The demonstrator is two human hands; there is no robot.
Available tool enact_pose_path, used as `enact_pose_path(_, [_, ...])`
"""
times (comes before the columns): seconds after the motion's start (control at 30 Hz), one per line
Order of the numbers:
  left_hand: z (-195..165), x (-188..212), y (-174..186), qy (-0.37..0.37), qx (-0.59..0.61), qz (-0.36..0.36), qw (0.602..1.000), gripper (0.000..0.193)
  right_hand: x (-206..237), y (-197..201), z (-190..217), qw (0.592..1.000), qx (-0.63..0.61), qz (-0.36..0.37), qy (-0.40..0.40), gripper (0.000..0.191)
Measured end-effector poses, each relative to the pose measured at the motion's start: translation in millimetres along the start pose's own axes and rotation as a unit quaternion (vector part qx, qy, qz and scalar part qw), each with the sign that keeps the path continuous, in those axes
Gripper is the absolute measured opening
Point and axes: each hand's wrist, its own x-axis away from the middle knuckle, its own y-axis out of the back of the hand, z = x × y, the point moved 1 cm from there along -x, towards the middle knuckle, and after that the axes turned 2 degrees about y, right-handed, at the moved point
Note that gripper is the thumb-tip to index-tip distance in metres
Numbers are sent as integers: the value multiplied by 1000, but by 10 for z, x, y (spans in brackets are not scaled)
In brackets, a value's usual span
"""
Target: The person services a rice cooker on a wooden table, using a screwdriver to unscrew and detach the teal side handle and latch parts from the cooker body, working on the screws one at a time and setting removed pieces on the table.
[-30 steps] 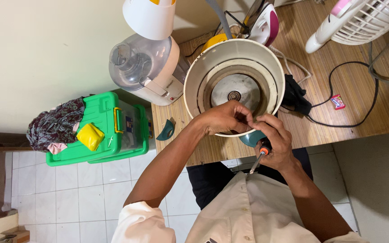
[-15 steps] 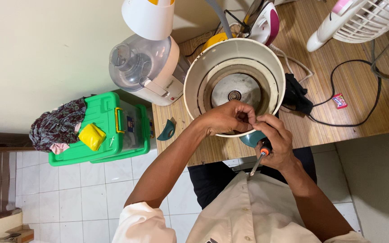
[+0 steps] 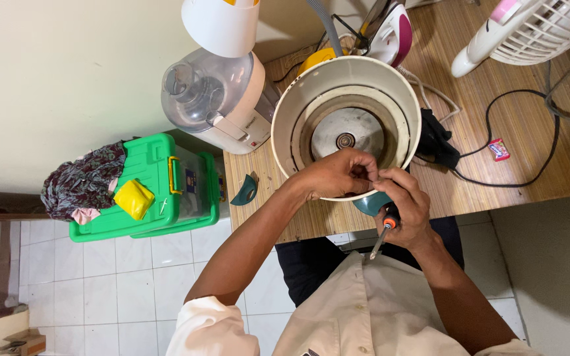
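The left hand (image 3: 334, 175) pinched something too small to tell at the near rim of the cream pot (image 3: 346, 125), which stood on the wooden table (image 3: 529, 151). The right hand (image 3: 407, 207) gripped a screwdriver (image 3: 382, 232), tip pointing away from the pot. The pot's inside looked stripped bare, so the work seemed underway, not finished.

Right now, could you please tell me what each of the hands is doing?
Left hand: fingers pinched at the near rim of the cream appliance shell; what they pinch cannot be told.
Right hand: closed around a screwdriver.
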Motion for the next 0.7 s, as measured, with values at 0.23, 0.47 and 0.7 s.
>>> enact_pose_path(0.23, [-6, -4, -23, 1, -59, -6, 998, 8, 12, -8, -13, 1000, 9, -1, 4, 48])
enact_pose_path(0.47, [-42, 26, 1, -7, 16, 15, 1000, 11, 16, -21, -21, 1000, 18, -1, 7, 51])
enact_pose_path(0.7, [-62, 36, 11, 9, 92, 40, 995, 15, -7, -22, -32, 1000, 15, -8, 16, 52])
